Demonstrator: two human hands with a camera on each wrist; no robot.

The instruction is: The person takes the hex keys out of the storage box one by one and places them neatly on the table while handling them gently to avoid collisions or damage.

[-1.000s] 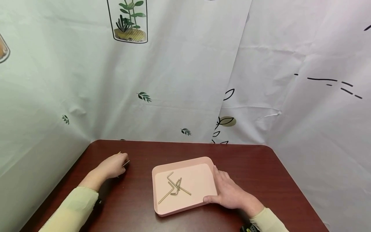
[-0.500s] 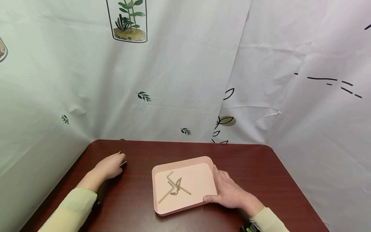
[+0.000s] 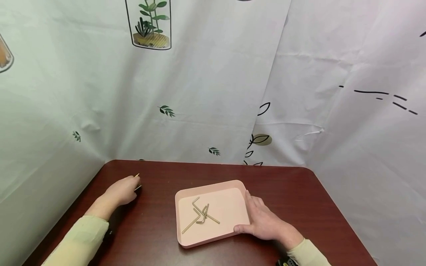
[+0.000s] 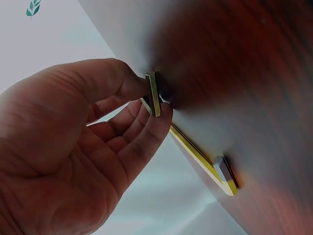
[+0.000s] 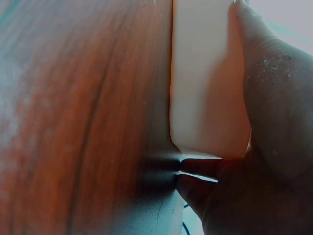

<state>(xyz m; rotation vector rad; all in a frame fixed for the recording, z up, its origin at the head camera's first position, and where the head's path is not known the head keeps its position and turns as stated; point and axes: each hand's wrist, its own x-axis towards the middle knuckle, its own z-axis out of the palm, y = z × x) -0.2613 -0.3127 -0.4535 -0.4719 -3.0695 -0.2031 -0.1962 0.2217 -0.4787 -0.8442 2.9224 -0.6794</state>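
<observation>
Over the table's left part, my left hand (image 3: 120,191) pinches a metal hex key (image 4: 153,95) between thumb and fingertips. In the left wrist view another bent, brass-coloured length (image 4: 200,159) runs out from behind the fingers close to the table; whether it is a separate hex key I cannot tell. My right hand (image 3: 266,220) grips the near right corner of a pink tray (image 3: 229,207), thumb over the front rim and fingers along the right side. Several L-shaped hex keys (image 3: 190,224) lie crossed in the tray's left half.
The dark red-brown table (image 3: 159,232) has a rounded back edge. A white curtain (image 3: 206,81) with printed plants hangs behind it and along both sides. The tray sits at a slight angle near the table's middle.
My left hand has drifted a little to the left with its fingers pinched. The right hand and the tray have stayed put, and so have the hex keys in it.
</observation>
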